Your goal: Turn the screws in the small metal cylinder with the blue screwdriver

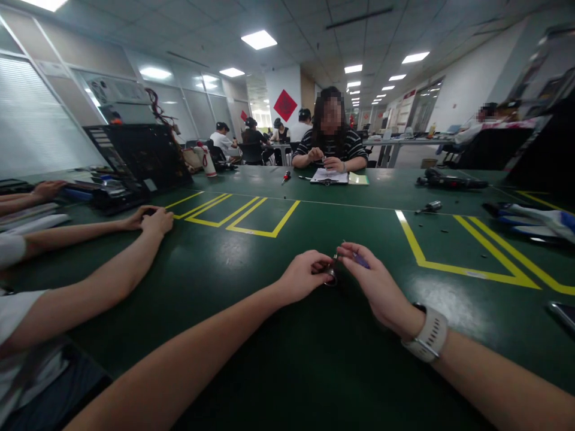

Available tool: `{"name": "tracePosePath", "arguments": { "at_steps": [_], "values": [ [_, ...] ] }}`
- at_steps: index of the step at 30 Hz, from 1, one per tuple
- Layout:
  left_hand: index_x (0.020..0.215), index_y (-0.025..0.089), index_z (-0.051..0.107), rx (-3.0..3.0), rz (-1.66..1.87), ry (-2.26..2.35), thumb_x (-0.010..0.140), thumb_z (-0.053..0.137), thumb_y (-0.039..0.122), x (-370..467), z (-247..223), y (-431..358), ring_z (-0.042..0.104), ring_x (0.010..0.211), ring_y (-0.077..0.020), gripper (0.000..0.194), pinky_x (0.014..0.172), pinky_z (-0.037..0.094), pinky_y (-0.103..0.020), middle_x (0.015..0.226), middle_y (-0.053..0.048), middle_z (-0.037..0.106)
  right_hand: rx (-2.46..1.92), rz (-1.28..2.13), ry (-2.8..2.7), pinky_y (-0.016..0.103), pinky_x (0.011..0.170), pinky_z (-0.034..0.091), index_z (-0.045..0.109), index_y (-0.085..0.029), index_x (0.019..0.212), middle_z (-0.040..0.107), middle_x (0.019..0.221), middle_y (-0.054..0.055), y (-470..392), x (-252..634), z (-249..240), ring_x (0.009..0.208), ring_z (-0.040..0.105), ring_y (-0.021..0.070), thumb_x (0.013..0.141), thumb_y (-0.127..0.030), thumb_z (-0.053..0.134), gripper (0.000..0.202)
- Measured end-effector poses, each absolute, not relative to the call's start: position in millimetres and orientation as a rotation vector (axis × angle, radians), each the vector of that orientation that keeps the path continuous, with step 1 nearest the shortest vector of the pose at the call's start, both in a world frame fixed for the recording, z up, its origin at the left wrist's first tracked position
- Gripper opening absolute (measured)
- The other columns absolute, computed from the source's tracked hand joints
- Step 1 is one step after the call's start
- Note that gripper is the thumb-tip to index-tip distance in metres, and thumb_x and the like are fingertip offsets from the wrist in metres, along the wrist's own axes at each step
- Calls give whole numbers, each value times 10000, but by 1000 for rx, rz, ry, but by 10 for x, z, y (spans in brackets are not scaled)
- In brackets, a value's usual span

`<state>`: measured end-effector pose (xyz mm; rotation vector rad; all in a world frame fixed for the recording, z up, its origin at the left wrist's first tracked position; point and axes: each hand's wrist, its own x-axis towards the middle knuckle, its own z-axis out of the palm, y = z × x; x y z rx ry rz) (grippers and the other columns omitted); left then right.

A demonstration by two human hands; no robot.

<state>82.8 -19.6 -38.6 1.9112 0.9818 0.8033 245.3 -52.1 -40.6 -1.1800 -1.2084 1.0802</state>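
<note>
Just above the green table, my left hand (306, 276) is closed, with thumb and fingers pinching a small, dark, round metal part (331, 277). Close beside it, my right hand (369, 276) is closed around a small tool with a blue-purple handle (360, 260); the tool's kind is not clear. A thin, bright tip shows between the two hands, near the metal part. Fingers cover much of both things. A light-coloured watch strap (432, 335) is on my right wrist.
Yellow tape outlines (251, 232) mark the green table (233, 311). Across it, a person handles something small above a clipboard (330, 177). At left, another person's hands (155, 220) work close by. A red screwdriver (286, 176), a power tool (451, 179) and a phone (563, 314) lie about.
</note>
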Motion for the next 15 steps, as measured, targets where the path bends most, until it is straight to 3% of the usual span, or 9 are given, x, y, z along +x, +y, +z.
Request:
{"name": "tracePosePath", "arguments": {
  "at_steps": [3, 6, 9, 15],
  "values": [
    [925, 121, 638, 1786, 896, 980, 693, 633, 54, 829, -387, -190, 608, 854, -152, 241, 800, 511, -319, 939, -61, 599, -1140, 976, -1115, 300, 648, 461, 664, -180, 863, 670, 826, 57, -454, 2616, -251, 716, 595, 163, 743, -446, 597, 299],
    [965, 134, 640, 1656, 931, 1014, 726, 625, 89, 838, -371, -213, 616, 827, -151, 243, 755, 534, -330, 1020, -78, 580, -1149, 949, -1080, 238, 429, 351, 580, -169, 537, 536, 478, 1, -442, 2720, -185, 440, 479, 107, 762, -507, 542, 408],
    [1031, 153, 626, 1481, 939, 1043, 759, 608, 105, 871, -332, -271, 610, 792, -145, 277, 696, 547, -320, 1012, -82, 596, -1204, 924, -1216, 227, 393, 293, 520, -179, 463, 455, 399, -30, -453, 2746, -230, 373, 407, 85, 771, -511, 534, 453],
    [1025, 134, 642, 1156, 969, 999, 782, 551, 36, 937, -210, -384, 598, 832, -139, 277, 831, 522, -348, 979, -81, 626, -1216, 900, -1377, 235, 437, 320, 531, -185, 471, 449, 390, -32, -442, 2745, -347, 399, 416, 95, 814, -510, 493, 474]
  ]
}}
